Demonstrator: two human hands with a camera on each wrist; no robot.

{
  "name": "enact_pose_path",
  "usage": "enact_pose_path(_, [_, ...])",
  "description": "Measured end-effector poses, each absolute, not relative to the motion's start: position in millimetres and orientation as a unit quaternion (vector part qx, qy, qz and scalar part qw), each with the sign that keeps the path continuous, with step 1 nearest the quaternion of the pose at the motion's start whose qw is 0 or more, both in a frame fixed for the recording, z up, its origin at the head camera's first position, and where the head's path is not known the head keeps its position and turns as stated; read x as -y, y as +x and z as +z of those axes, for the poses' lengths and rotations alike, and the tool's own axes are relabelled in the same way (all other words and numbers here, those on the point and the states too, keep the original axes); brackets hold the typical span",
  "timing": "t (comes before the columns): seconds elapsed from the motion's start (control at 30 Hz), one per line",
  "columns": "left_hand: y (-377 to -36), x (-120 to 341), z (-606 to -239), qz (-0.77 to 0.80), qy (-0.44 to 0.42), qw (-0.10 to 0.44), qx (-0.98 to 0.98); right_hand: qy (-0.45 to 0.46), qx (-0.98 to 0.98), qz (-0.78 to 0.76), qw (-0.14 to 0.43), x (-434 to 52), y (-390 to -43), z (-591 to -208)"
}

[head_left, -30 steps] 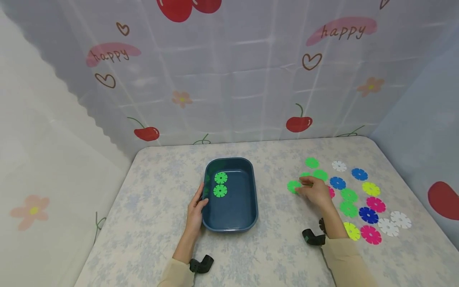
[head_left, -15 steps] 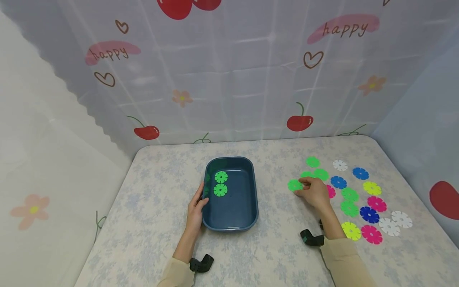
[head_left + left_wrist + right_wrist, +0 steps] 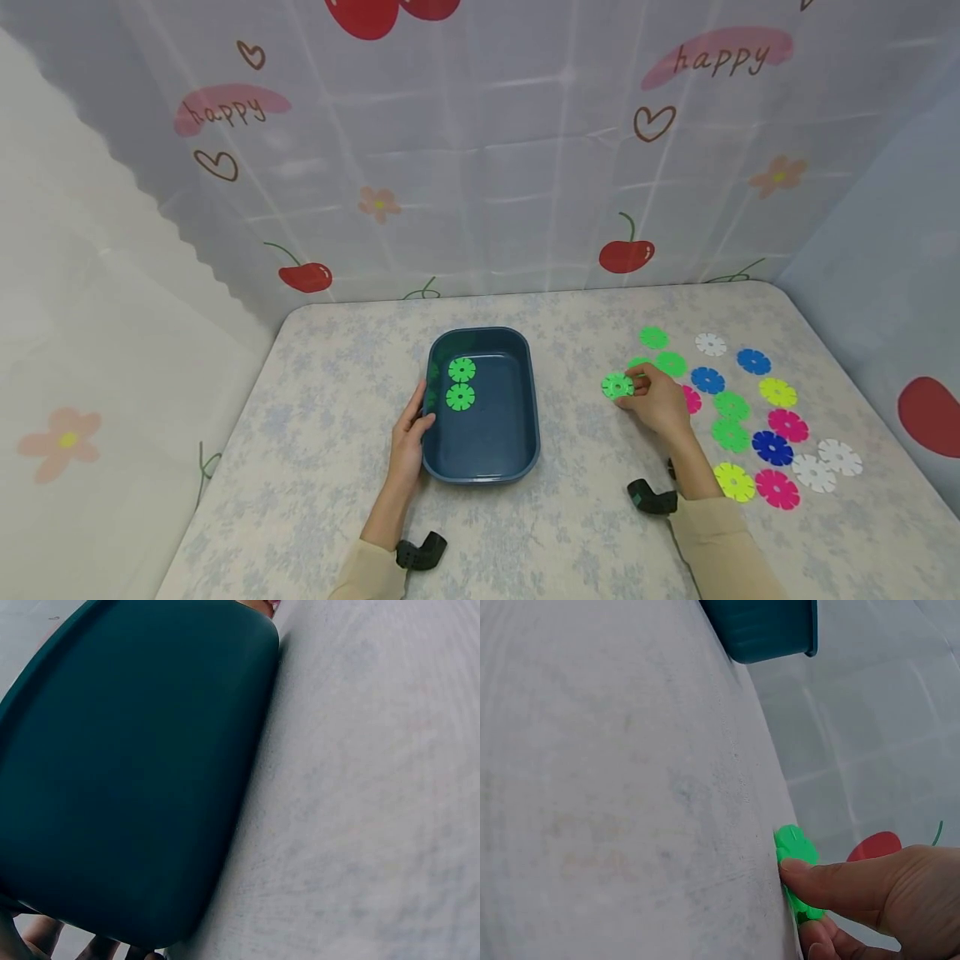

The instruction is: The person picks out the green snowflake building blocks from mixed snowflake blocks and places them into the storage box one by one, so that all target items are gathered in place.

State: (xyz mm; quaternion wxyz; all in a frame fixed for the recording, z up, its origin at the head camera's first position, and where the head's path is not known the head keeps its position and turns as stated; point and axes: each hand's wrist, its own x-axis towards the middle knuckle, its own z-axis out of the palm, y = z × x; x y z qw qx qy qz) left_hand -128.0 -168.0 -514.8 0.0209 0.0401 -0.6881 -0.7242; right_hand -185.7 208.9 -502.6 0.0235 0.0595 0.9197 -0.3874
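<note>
A dark blue tub [image 3: 534, 392] stands mid-table with two green flower-shaped discs [image 3: 461, 370] [image 3: 460, 397] lying inside. My left hand [image 3: 420, 417] holds its left rim, thumb hooked over the edge and fingers against the outer wall; the left wrist view is filled by that tub wall [image 3: 135, 772]. To the right, my right hand [image 3: 636, 385] pinches another green disc [image 3: 618, 385] at its right edge, low at the table surface. In the right wrist view the thumb [image 3: 832, 881] presses on this disc [image 3: 793, 851], and the tub [image 3: 769, 630] shows beyond.
Several loose discs lie right of my right hand: green [image 3: 653, 337], white [image 3: 709, 344], blue [image 3: 753, 362], yellow [image 3: 776, 392], pink [image 3: 776, 489]. A patterned curtain [image 3: 480, 167] closes off the table's far edge and sides. Bare tablecloth [image 3: 322, 400] stretches left of the tub.
My right hand's fingers have closed on the leftmost green disc and shifted slightly toward it. The left hand and the tub have not moved.
</note>
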Motion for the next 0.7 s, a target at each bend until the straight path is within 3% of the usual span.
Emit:
enact_pose_path(0.37, [-128.5,168.7,-515.5,-0.73,0.037,0.022,0.682,0.058,-0.907,-0.418,0.013,-215.5,-186.5,-501.9])
enact_pose_path(0.7, [-128.2,169.3,-515.6,-0.725,0.034,0.022,0.688,0.099,-0.831,-0.543,0.074,-218.5,-187.1,-494.5])
